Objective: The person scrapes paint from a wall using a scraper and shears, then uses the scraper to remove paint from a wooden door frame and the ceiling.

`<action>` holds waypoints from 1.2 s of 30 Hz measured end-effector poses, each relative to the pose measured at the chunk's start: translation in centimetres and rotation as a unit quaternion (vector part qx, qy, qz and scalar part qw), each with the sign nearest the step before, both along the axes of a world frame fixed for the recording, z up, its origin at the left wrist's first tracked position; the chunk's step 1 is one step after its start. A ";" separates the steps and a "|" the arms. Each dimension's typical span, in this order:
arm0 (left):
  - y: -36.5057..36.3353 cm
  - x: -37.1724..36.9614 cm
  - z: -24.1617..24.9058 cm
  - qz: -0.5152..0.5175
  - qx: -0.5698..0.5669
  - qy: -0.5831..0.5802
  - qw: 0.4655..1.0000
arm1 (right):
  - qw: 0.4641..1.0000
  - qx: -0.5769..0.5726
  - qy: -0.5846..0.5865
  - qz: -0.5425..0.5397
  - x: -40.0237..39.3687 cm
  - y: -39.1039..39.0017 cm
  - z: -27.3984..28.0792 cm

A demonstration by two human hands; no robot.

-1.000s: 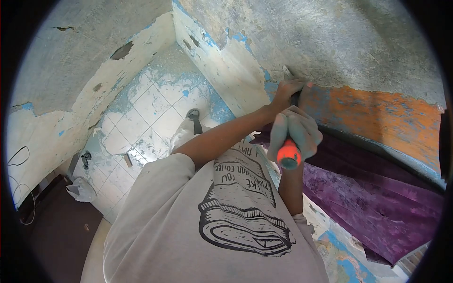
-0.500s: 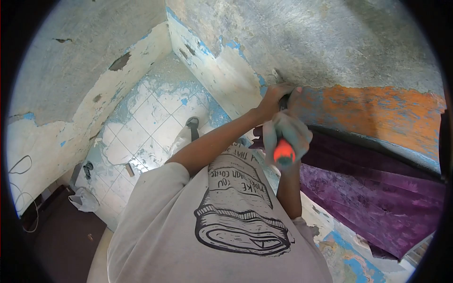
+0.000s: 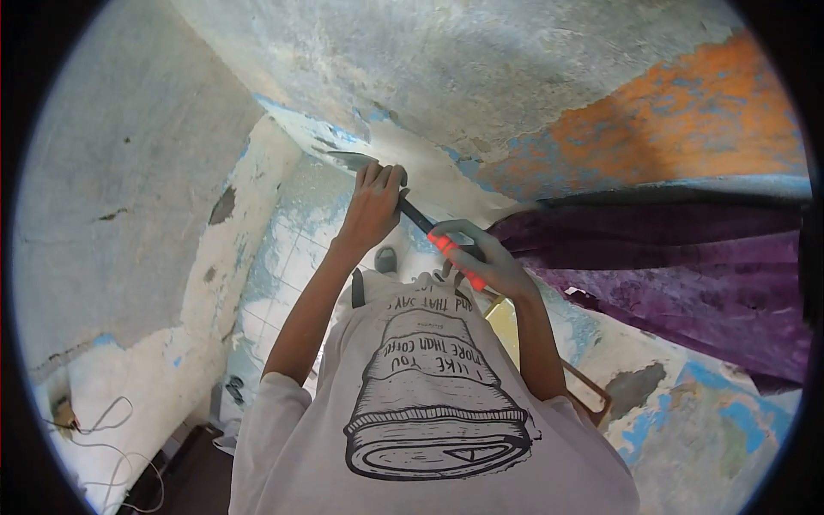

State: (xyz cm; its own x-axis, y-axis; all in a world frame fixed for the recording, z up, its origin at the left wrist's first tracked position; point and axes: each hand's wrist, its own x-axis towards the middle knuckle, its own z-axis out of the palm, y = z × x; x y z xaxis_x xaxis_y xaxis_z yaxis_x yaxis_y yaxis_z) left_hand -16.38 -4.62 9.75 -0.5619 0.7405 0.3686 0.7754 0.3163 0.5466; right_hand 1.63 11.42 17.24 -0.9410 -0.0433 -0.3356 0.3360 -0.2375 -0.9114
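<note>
My left hand [image 3: 375,204] is closed round the front of a long-handled scraper [image 3: 416,216], just behind its flat metal blade [image 3: 352,160]. The blade lies at the lower part of the wall [image 3: 412,154], where pale plaster and blue flecks show; whether it touches cannot be told. Farther back, my right hand [image 3: 485,257] grips the red and black end of the handle, its fingers partly spread around it. The tool runs diagonally from upper left to lower right.
Purple cloth [image 3: 669,275] hangs at the right below an orange paint patch [image 3: 669,112]. Paint-spattered floor tiles [image 3: 275,275] lie below. Loose cables [image 3: 112,446] are at the lower left. A wooden-edged object [image 3: 588,390] stands beside my right arm.
Both hands and the scraper have moved left toward the wall corner. The handle, earlier pointing at the camera, now lies diagonally across the view. The view has also shifted.
</note>
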 end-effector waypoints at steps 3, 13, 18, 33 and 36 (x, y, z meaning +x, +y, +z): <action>-0.6 -0.1 1.4 -0.049 -0.075 0.052 0.995 | 0.990 0.126 -0.063 0.007 -1.8 -1.3 -0.7; -3.4 4.6 -3.7 0.066 0.154 -0.309 0.936 | 0.970 0.063 0.135 -0.192 -6.0 -4.5 -9.3; -4.7 6.8 -5.5 -0.061 0.066 -0.490 0.867 | 0.972 -0.021 0.106 -0.209 -10.2 -5.2 -8.3; -5.0 2.9 -14.0 0.096 -0.110 -0.458 0.877 | 0.881 -0.279 0.046 -0.378 -15.5 -2.1 -12.2; -3.6 1.9 -13.7 0.099 -0.128 -0.435 0.886 | 0.881 -0.266 0.057 -0.387 -16.3 -1.0 -11.8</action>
